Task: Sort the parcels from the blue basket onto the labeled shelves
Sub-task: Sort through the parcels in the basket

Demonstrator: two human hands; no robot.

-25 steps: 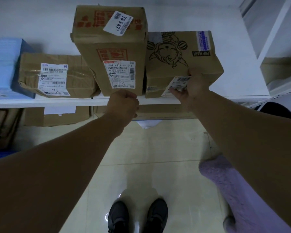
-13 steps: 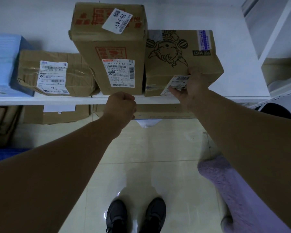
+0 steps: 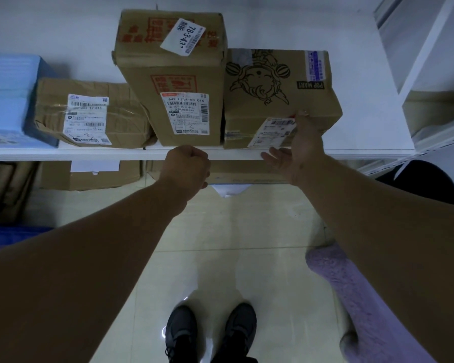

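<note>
Pop Mart box (image 3: pixel 281 95): on white shelf (image 3: pixel 364 142), far right of the row, front edge close to the shelf lip, left side tight against tall box (image 3: pixel 172 82). Shipping label (image 3: pixel 273 132) wraps the near corner, facing out.

Right hand (image 3: pixel 298 150): open, fingers spread, thumb tip on the box's front face by the label, palm below the lip. No grip on anything. Left hand (image 3: pixel 186 170): closed in a loose fist just below the shelf edge, under the tall box, empty as far as visible.

Flat parcel (image 3: pixel 89 113) left of the tall box; pale blue box (image 3: pixel 8 98) at far left. More cartons on the lower shelf (image 3: pixel 89 174), dim. Dark blue shape at left edge (image 3: pixel 11 237), possibly the basket; too dark to confirm.

Step in hand, by judgement: final seating of the box, then release.

To do well:
- Push flat with the palm on the front face, not on the label corner; label edge looks lifted, could peel.
- Seat until front is in line with neighbours, well behind the lip.
- Keep label outward and readable.
- Avoid sideways shove; tall box stands narrow and could tip.
- Shelf tag not visible from here; check before leaving.
</note>
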